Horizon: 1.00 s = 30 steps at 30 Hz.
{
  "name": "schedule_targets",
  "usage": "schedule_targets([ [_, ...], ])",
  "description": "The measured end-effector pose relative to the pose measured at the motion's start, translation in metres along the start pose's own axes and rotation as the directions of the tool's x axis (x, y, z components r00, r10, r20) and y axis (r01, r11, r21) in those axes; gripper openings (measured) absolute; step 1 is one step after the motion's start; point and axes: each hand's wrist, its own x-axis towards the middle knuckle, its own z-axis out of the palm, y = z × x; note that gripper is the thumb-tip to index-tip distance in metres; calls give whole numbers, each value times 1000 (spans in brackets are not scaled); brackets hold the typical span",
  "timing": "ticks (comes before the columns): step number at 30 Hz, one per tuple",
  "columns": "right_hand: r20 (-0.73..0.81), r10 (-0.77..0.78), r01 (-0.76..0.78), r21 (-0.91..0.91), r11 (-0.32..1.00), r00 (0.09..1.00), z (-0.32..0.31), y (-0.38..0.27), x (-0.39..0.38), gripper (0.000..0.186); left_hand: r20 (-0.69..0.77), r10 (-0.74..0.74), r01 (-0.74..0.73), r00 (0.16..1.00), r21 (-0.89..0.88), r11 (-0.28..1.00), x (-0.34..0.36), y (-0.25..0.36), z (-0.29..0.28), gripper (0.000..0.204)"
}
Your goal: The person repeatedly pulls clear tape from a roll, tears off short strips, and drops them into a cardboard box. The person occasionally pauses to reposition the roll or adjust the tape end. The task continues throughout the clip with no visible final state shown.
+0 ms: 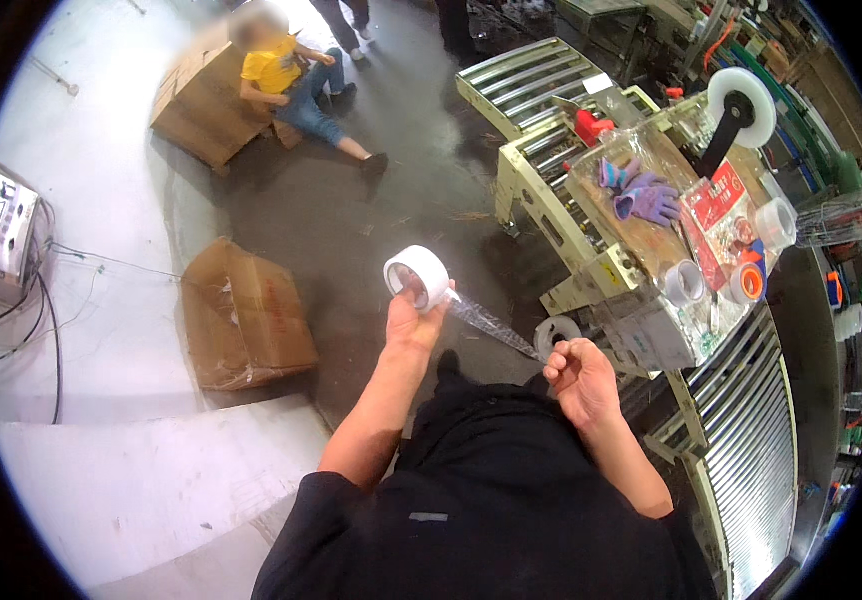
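Observation:
My left hand [416,322] grips a wide roll of packing tape [418,276], its fingers partly inside the ring. From the roll a strip of clear tape [491,324], narrowing and twisted, stretches down to the right. Its far end is pinched in the fingers of my right hand [581,378]. Both hands are in front of my body, above the floor. To the right, the worktop [591,185] bears purple and blue gloves [648,198], a red printed sheet [717,205] and further tape rolls [684,283].
An open cardboard box [251,320] stands on the floor at left. A roller conveyor [741,440] runs along my right, with another section [531,85] farther off. A large film reel [741,108] is mounted over the worktop. A person in yellow [273,68] sits by stacked cardboard [201,110].

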Motion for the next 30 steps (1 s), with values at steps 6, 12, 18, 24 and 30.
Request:
schedule_targets([
  [6,216,-25,37,-52,998,976,37,-17,-27,4,53,-86,75,995,173,982,26,-13,-21,26],
  [12,489,-11,101,-158,982,872,86,-45,-36,4,499,78,-487,863,781,389,0,-55,-58,46],
  [18,561,131,-53,-154,987,817,89,-51,-42,5,789,-330,-840,518,542,-20,-10,-58,-54,47],
  [24,546,44,-6,-73,997,837,69,-82,-44,3,895,-342,-894,287,122,-431,-62,-36,21,19],
  [30,229,-231,278,-201,939,946,28,-84,-42,3,946,15,-791,322,278,-545,-35,-3,30,20],
])
